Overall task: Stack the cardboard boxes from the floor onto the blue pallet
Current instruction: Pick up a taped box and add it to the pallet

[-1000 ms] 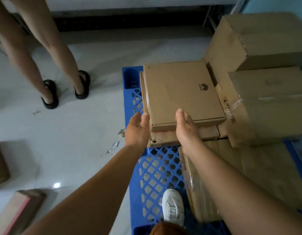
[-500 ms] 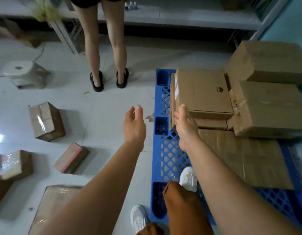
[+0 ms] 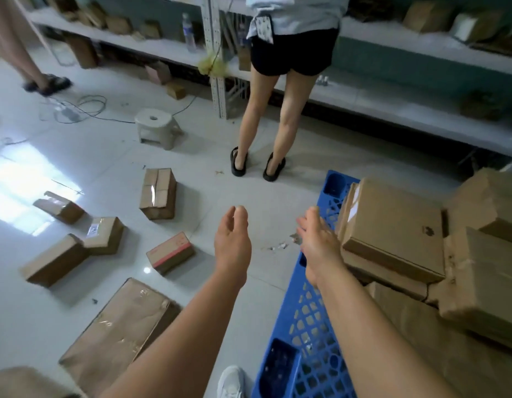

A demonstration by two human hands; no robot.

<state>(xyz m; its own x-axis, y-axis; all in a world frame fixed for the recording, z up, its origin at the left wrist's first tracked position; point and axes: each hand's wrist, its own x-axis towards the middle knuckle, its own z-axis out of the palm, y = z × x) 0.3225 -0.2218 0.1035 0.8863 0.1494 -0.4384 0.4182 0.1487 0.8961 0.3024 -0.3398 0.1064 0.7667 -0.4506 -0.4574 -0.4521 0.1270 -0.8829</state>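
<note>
- The flat box (image 3: 392,228) on top of the pile carries a small dark logo print near its right edge; it is too blurred to read.
- A white label shows on the left side of the box under it; its writing is not legible.
- The small box with a red stripe (image 3: 171,252) lies on the floor to the left of the left hand (image 3: 233,242); some red marks on its top are too small to read.
- The left hand is released, fingers relaxed and loosely together, holding nothing, above the white floor (image 3: 76,300).
- The right hand (image 3: 318,242) is also released, fingers spread, holding nothing; it is just beside the left corner of the flat box, and I cannot tell if it touches.
- The blue pallet (image 3: 306,326) lies below and right of the right hand, with a grid surface; its long axis runs away from the camera.
- The boxes on the pallet are plain brown cardboard, some with clear tape and torn edges.
- The large flat box (image 3: 117,331) lies on the floor below the left hand, long axis diagonal, with glossy tape on it.
- 4 more small boxes lie scattered far left of the left hand; the taped box (image 3: 158,193) lies with its long axis pointing away from the camera.
</note>
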